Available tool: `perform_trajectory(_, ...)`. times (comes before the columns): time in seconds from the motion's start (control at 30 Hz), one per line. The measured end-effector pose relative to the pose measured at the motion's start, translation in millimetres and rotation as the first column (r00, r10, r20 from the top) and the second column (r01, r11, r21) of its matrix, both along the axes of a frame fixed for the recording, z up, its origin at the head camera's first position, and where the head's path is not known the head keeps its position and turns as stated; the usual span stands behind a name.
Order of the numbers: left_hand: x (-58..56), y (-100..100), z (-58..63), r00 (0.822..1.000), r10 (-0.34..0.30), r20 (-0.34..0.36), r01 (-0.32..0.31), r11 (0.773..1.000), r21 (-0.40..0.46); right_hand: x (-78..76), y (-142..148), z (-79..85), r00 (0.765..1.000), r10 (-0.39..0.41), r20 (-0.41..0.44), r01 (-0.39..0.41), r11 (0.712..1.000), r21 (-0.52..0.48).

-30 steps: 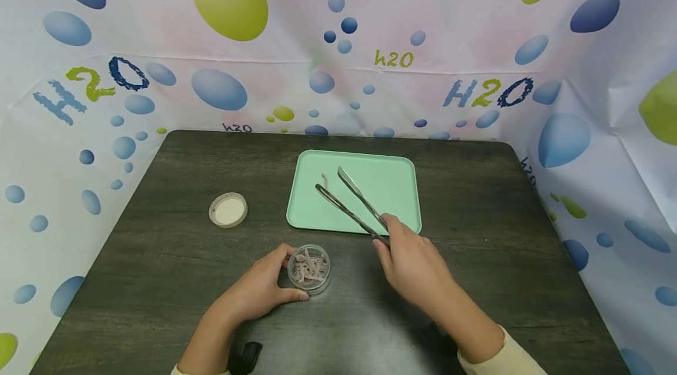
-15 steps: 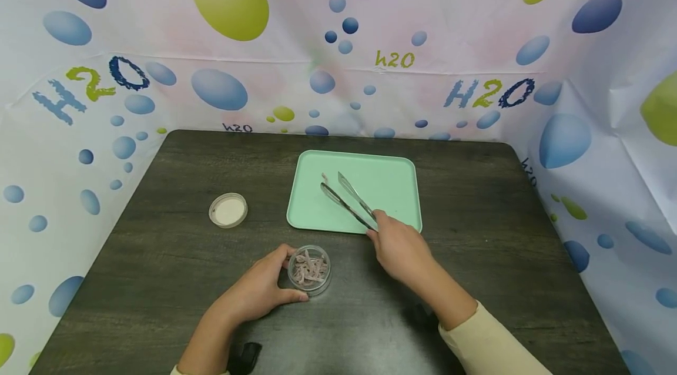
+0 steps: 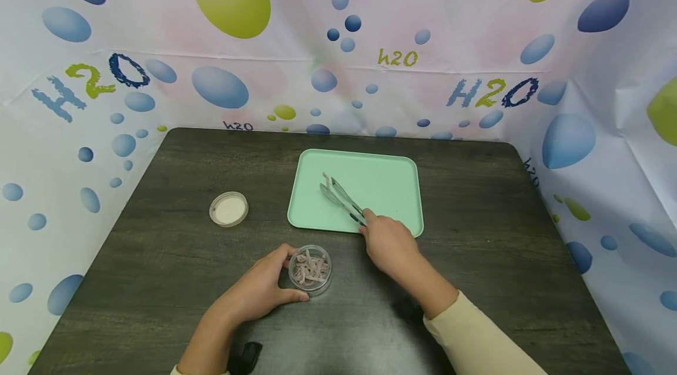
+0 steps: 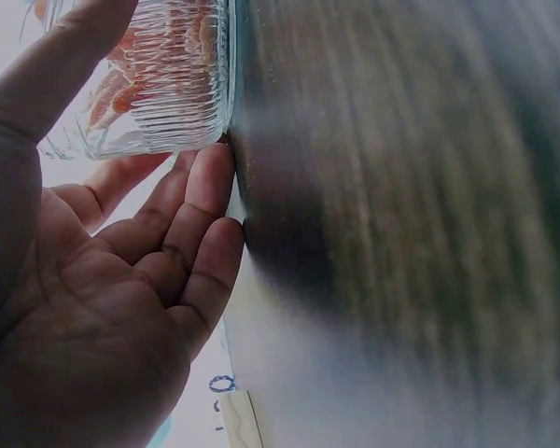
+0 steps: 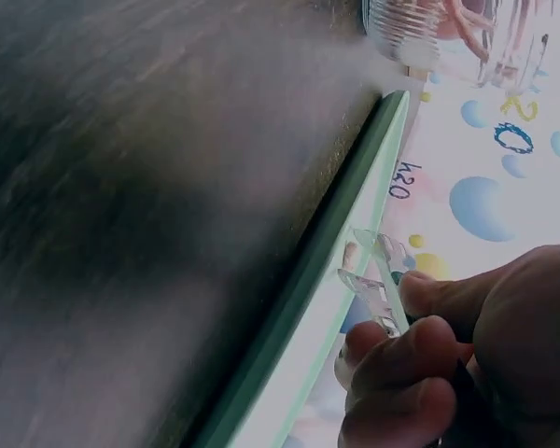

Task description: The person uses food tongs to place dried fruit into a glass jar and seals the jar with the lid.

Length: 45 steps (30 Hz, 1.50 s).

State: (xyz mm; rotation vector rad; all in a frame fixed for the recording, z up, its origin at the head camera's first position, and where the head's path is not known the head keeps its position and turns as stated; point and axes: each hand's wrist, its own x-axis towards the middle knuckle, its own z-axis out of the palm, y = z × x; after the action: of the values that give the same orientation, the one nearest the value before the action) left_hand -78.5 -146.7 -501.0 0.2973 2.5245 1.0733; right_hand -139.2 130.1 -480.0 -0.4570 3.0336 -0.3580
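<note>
My left hand (image 3: 259,288) holds a small ribbed glass jar (image 3: 327,284) on the table, thumb on its near side and fingers behind. Pale pinkish strips (image 3: 309,266) fill the jar; in the left wrist view the jar (image 4: 173,79) stands upright above the palm. With my right hand (image 3: 390,241) I pinch metal tongs (image 3: 346,201) over a mint-green tray (image 3: 391,187). The tongs' arms stand a little apart, their tips beside one small pinkish strip (image 3: 325,178) on the tray. Whether they touch it I cannot tell.
A round lid (image 3: 229,209), its white inside facing up, lies left of the tray on the dark wooden table (image 3: 158,269). A black object (image 3: 250,356) sits at my left wrist. A sheet (image 3: 370,10) printed with bubbles hangs behind and at both sides.
My right hand has moved left and slightly forward with the tongs. The tongs' arms have come closer together, near the strip on the tray. The left hand and jar have stayed put.
</note>
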Motion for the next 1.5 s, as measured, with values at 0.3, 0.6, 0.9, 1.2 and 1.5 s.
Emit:
perform_trajectory(0.3,1.0,1.4,0.6,1.000,-0.002,-0.012,0.002,1.000,-0.003,-2.8,2.9,-6.3,0.997,-0.027,-0.079,0.030,0.999,0.027)
perform_trajectory(0.6,1.6,1.9,1.8,1.000,-0.011,-0.017,0.011,1.000,0.002,-4.9,10.1,-9.4,0.994,-0.017,-0.106,0.020,1.000,0.021)
perform_trajectory(0.9,2.2,1.6,1.1,1.000,-0.010,-0.015,0.010,1.000,0.000,-3.7,14.2,-13.4,0.990,-0.016,-0.144,0.017,1.000,0.011)
perform_trajectory(1.2,1.0,1.6,-0.1,1.000,-0.013,-0.007,0.013,1.000,-0.009,5.1,23.5,-8.2,0.993,-0.051,-0.107,0.047,0.998,-0.047)
perform_trajectory(1.5,0.6,1.4,1.2,1.000,0.012,-0.014,-0.012,1.000,-0.013,23.9,34.6,-1.3,0.987,-0.024,-0.160,0.015,0.998,-0.056)
